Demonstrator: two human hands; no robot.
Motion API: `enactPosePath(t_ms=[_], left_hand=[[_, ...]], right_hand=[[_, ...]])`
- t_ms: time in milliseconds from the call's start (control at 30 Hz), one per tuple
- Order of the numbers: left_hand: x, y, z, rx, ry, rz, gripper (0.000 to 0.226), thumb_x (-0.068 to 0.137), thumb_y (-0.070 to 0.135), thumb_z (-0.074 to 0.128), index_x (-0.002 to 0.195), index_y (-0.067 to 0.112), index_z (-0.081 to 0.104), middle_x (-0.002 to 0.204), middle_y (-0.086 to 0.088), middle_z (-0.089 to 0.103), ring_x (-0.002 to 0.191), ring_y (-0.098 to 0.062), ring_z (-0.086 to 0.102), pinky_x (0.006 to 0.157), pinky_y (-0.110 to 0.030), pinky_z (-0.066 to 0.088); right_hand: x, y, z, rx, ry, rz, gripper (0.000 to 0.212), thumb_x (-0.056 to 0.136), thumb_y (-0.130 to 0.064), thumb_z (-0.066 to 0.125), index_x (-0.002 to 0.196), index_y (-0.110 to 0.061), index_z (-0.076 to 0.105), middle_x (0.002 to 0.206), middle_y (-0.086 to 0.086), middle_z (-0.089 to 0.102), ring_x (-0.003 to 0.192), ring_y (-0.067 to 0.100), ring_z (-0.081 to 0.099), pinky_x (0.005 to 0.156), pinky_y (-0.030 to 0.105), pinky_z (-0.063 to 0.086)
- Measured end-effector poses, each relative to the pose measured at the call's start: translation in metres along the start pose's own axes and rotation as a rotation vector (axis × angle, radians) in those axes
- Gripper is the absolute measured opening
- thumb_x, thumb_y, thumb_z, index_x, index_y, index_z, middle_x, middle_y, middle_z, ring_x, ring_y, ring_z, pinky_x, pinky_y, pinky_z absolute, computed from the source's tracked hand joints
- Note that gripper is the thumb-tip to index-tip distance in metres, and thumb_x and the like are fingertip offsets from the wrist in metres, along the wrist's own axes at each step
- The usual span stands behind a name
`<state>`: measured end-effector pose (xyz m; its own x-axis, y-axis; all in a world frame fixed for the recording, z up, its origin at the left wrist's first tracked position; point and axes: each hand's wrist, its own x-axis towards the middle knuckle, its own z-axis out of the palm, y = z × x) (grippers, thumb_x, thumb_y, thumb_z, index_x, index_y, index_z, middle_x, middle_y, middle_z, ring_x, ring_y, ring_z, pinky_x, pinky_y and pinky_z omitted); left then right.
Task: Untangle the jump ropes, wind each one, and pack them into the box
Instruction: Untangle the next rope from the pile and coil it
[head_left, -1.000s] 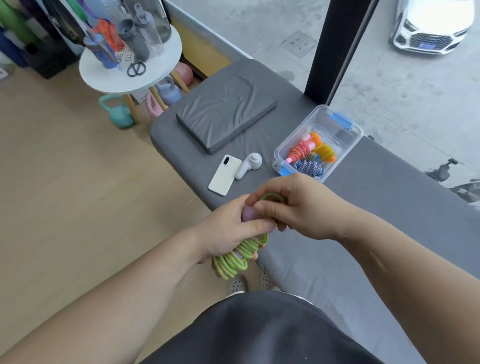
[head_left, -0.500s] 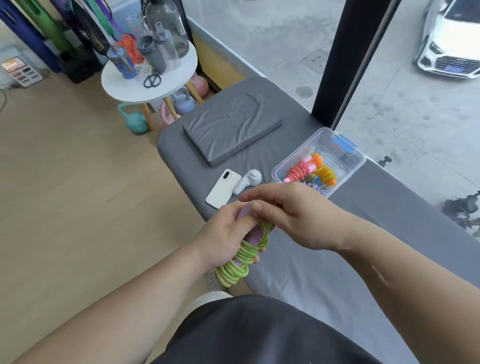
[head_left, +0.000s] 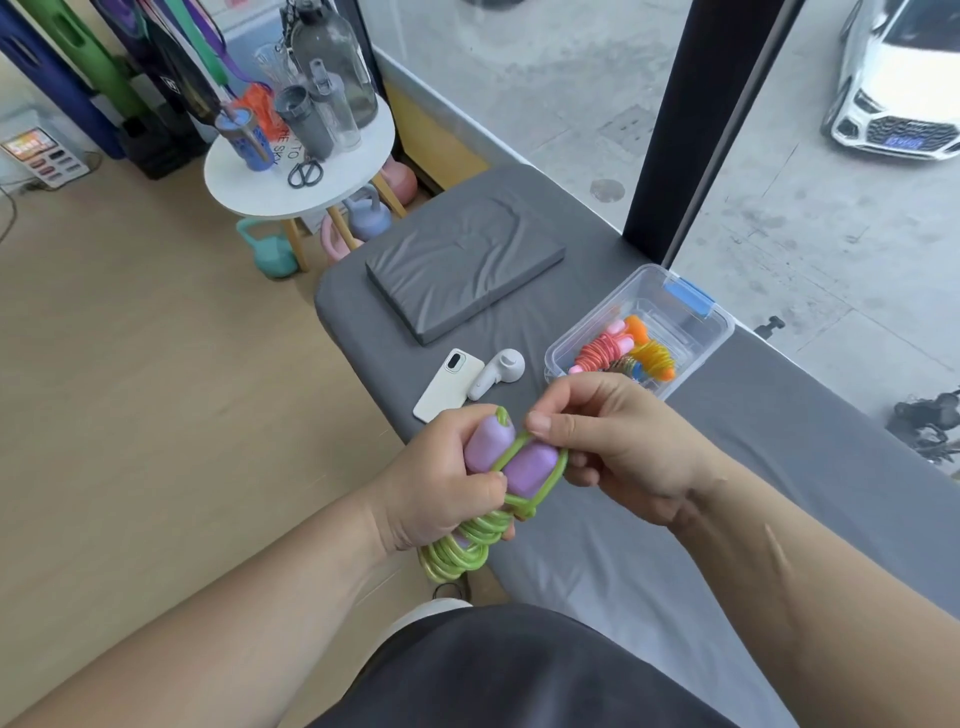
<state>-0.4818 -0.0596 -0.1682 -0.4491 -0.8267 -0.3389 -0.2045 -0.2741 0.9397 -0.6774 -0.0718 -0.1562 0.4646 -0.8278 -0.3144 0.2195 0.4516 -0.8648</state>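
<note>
A: Where is the green jump rope (head_left: 453, 558) sitting?

B: It is hanging in the air over the near edge of the grey bench (head_left: 779, 447), not lying on it. The left hand (head_left: 441, 480) is curling its fingers round the coil and one purple handle (head_left: 488, 441), hiding much of the coil.

A: And the right hand (head_left: 623, 447)?

B: It is pinching a strand of the green cord against the other purple handle (head_left: 527, 467), thumb on top and fingers curled beneath.

A: Is anything blocking the clear box (head_left: 719, 338)?

B: The right hand's knuckles are covering its near corner. Inside, wound ropes (head_left: 608, 351) in pink, orange and yellow are lying together.

A: What else is lying around?

B: A white phone (head_left: 448, 384) and a white gadget (head_left: 496, 371) are lying just beyond the left hand. A grey cushion (head_left: 462, 270) is resting farther up the bench. A round white table (head_left: 249, 192) carrying bottles and scissors (head_left: 305, 172) is standing past the bench's end.
</note>
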Motion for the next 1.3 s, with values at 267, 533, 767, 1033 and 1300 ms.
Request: enactPosePath(t_ms=[267, 533, 767, 1033, 1300], left_hand=[[-0.005, 0.011, -0.013, 0.082, -0.053, 0.060, 0.036, 0.060, 0.023, 0.059, 0.082, 0.000, 0.043, 0.070, -0.015, 0.046, 0.058, -0.030, 0.057, 0.056, -0.050, 0.058], [-0.003, 0.018, -0.013, 0.312, 0.020, 0.272, 0.021, 0.058, 0.025, 0.057, 0.067, 0.022, 0.038, 0.066, 0.009, 0.035, 0.059, -0.009, 0.032, 0.053, -0.023, 0.029], [0.001, 0.013, -0.011, 0.596, 0.088, 0.302, 0.028, 0.056, 0.016, 0.059, 0.068, 0.025, 0.036, 0.060, 0.012, 0.032, 0.057, -0.009, 0.026, 0.049, -0.022, 0.024], [0.013, 0.011, -0.003, 0.468, 0.169, 0.137, 0.025, 0.060, 0.019, 0.060, 0.076, 0.019, 0.040, 0.056, 0.007, 0.039, 0.048, -0.014, 0.036, 0.043, -0.031, 0.034], [0.022, 0.016, 0.008, 0.350, 0.175, 0.161, 0.035, 0.056, 0.032, 0.057, 0.076, 0.009, 0.040, 0.067, -0.024, 0.049, 0.054, -0.017, 0.039, 0.043, -0.040, 0.039]], right_hand=[[0.009, 0.002, 0.001, 0.248, -0.284, 0.160, 0.032, 0.063, -0.032, 0.091, 0.069, -0.013, 0.067, 0.052, -0.001, 0.046, 0.045, 0.008, 0.042, 0.044, 0.019, 0.040], [0.011, -0.004, 0.003, 0.353, -0.236, 0.320, 0.013, 0.079, -0.012, 0.072, 0.067, -0.016, 0.068, 0.049, -0.004, 0.043, 0.043, 0.003, 0.040, 0.041, 0.015, 0.040], [0.004, -0.007, 0.007, 0.121, 0.039, 0.373, 0.032, 0.066, -0.020, 0.082, 0.065, -0.017, 0.050, 0.050, -0.003, 0.041, 0.042, 0.006, 0.033, 0.039, 0.014, 0.030], [-0.008, -0.011, 0.017, -0.495, 0.410, -0.162, 0.027, 0.086, -0.021, 0.076, 0.068, -0.006, 0.061, 0.053, -0.003, 0.067, 0.050, 0.015, 0.048, 0.053, 0.027, 0.042], [-0.014, -0.003, 0.013, -0.618, 0.471, -0.341, 0.020, 0.091, -0.013, 0.068, 0.073, -0.018, 0.060, 0.059, -0.006, 0.070, 0.061, 0.014, 0.065, 0.064, 0.026, 0.050]])
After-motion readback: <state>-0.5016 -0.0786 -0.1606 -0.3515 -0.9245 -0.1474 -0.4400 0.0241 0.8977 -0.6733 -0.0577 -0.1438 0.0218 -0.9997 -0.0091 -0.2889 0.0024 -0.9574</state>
